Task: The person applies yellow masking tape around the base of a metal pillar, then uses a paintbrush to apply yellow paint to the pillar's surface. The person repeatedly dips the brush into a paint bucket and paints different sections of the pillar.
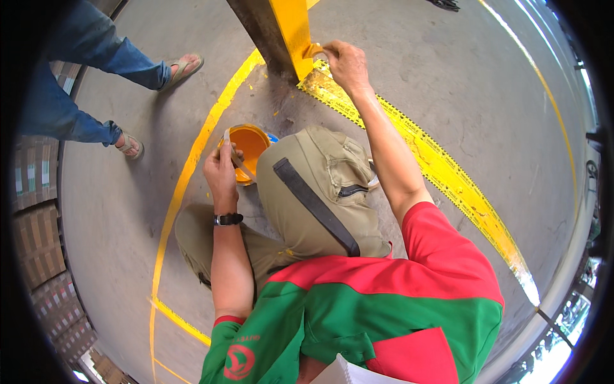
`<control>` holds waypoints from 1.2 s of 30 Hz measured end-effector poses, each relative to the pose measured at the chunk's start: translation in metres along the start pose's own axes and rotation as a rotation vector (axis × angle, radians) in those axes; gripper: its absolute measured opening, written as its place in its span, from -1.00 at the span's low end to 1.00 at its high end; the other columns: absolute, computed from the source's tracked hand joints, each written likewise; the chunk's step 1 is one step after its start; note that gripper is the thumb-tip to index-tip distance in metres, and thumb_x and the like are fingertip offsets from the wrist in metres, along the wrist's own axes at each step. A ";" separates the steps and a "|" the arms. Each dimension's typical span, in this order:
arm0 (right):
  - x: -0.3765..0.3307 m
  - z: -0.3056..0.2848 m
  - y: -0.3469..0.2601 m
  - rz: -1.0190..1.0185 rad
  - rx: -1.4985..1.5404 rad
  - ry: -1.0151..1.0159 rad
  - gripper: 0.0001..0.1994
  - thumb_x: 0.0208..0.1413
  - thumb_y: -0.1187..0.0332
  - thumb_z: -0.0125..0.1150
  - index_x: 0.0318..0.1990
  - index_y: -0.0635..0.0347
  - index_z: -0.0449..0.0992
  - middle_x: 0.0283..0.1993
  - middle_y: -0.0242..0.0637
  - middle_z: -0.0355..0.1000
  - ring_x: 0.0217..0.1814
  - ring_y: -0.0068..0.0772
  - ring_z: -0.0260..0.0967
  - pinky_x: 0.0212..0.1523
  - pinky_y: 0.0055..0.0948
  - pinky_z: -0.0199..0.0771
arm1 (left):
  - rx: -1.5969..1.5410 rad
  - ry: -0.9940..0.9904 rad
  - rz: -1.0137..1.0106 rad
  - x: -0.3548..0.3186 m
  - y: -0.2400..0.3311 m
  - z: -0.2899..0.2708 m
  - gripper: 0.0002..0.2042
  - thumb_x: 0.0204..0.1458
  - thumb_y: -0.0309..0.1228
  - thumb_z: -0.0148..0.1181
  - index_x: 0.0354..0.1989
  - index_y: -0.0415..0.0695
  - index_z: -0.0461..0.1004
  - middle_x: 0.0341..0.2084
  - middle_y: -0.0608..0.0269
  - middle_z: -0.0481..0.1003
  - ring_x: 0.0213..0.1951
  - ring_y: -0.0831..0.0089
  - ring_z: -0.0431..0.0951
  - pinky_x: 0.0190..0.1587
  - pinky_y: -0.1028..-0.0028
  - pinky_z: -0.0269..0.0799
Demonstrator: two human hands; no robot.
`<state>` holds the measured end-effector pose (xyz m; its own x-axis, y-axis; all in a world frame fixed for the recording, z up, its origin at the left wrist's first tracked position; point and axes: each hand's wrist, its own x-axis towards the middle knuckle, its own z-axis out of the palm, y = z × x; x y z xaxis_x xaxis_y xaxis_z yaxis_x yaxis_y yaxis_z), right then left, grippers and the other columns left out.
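On the left, my left hand point(221, 169) is closed round a pale, narrow strip point(226, 135) at the near side of the paint bucket point(252, 150). I cannot tell whether this strip is the bucket's handle. Orange-yellow paint coats the inside of the bucket. Farther off, my right hand point(348, 65) is bent at the foot of a yellow post point(292, 35), its fingers pinched at a small, curled yellow piece point(313, 50). What that piece is does not show clearly. Just below the hand begins a yellow-painted floor stripe point(409, 137) bordered with printed yellow-and-black tape.
Another person's legs in jeans point(96, 57) and sandals stand at the upper left. A second yellow line point(192, 160) curves along the floor to my left. Stacked cartons point(38, 237) line the left edge. My raised knee point(307, 185) is between my arms, beside the bucket.
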<state>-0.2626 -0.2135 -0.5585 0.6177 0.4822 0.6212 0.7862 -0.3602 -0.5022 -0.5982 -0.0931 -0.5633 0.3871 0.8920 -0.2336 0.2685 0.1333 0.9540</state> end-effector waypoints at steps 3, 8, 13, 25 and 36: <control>0.021 -0.021 -0.010 -0.003 0.154 0.152 -0.87 0.21 0.39 0.32 -0.15 0.19 0.69 -0.25 -0.11 0.65 -0.31 -0.21 0.64 -0.27 -0.34 0.59 | -0.021 0.009 -0.008 0.001 0.000 -0.001 -0.71 0.31 -0.23 0.18 -0.18 -0.28 0.59 -0.44 0.20 0.62 -0.38 0.48 0.62 -0.24 0.48 0.55; 0.028 -0.078 -0.027 0.063 0.160 0.185 -0.86 0.22 0.37 0.31 -0.16 0.19 0.69 -0.27 -0.11 0.66 -0.31 -0.20 0.65 -0.23 -0.31 0.62 | -0.025 -0.027 -0.014 0.000 0.002 -0.002 -0.71 0.32 -0.23 0.17 -0.19 -0.27 0.58 -0.45 0.20 0.61 -0.38 0.49 0.62 -0.25 0.48 0.55; -0.017 0.001 0.012 0.297 -0.010 -0.176 -0.86 0.21 0.39 0.28 -0.14 0.12 0.71 -0.29 -0.08 0.65 -0.29 -0.13 0.65 -0.22 -0.23 0.60 | -0.037 -0.021 -0.001 -0.001 0.001 0.000 -0.70 0.32 -0.22 0.18 -0.21 -0.26 0.57 -0.44 0.20 0.61 -0.38 0.48 0.62 -0.25 0.45 0.54; -0.016 -0.044 0.002 0.193 0.447 0.209 -0.86 0.20 0.38 0.26 -0.19 0.18 0.69 -0.30 -0.02 0.62 -0.26 0.02 0.61 -0.21 -0.16 0.59 | -0.035 -0.019 -0.018 -0.005 0.004 -0.003 -0.69 0.31 -0.24 0.19 -0.18 -0.32 0.58 -0.43 0.18 0.62 -0.37 0.48 0.61 -0.22 0.45 0.54; -0.060 0.041 0.053 0.034 0.117 -0.215 -0.86 0.18 0.43 0.21 -0.15 0.15 0.65 -0.20 -0.16 0.58 -0.08 -0.01 0.50 -0.05 -0.14 0.49 | -0.026 -0.024 -0.024 -0.004 0.002 -0.007 -0.70 0.31 -0.20 0.18 -0.17 -0.25 0.58 -0.41 0.22 0.61 -0.37 0.49 0.61 -0.25 0.47 0.53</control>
<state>-0.2585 -0.2289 -0.6472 0.6160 0.6344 0.4670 0.7498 -0.2904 -0.5945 -0.6053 -0.0935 -0.5595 0.4016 0.8779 -0.2607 0.2554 0.1660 0.9525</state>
